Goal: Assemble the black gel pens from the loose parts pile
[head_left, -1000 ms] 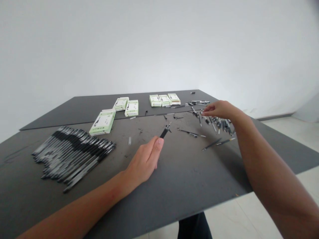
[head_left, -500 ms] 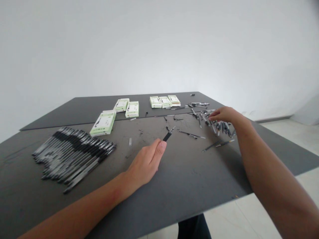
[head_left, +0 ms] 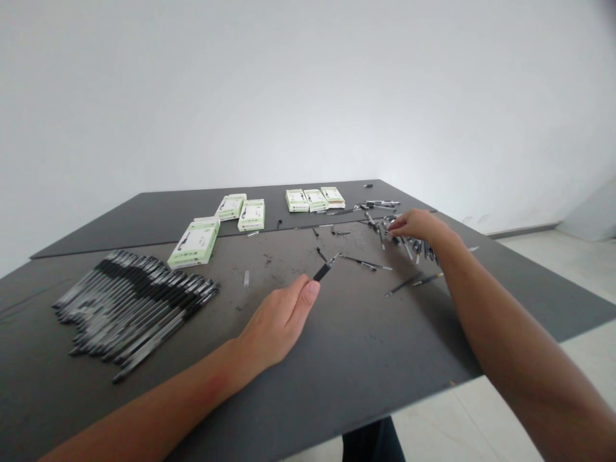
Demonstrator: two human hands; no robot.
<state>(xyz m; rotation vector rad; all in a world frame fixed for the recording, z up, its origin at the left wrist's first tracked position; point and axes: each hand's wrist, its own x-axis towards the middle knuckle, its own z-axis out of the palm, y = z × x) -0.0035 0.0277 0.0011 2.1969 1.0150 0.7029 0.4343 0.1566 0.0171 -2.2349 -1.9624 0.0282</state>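
My left hand (head_left: 279, 317) is closed around a pen (head_left: 322, 273) over the middle of the table. The pen's black grip and uncapped tip stick out past my thumb, pointing away to the right; the rest is hidden in my palm. My right hand (head_left: 409, 224) reaches over a loose pile of pens and pen parts (head_left: 418, 249) on the right. Its fingertips are drawn together at the pile's left side, and whatever they pinch is too small to make out. To the left, a row of capped pens (head_left: 139, 295) lies side by side on the table.
Green-and-white boxes stand farther back: one large box (head_left: 195, 244) near the pen row, others (head_left: 251, 215) behind it, and a group (head_left: 315, 199) at the centre. Loose refills (head_left: 364, 263) and a small clear piece (head_left: 247, 278) lie on the dark table (head_left: 337, 366). Its front edge faces me.
My right hand has shifted slightly left over the pile, its fingertips drawing closer together. My left hand keeps hold of the pen, almost in place. The whole view has shifted slightly.
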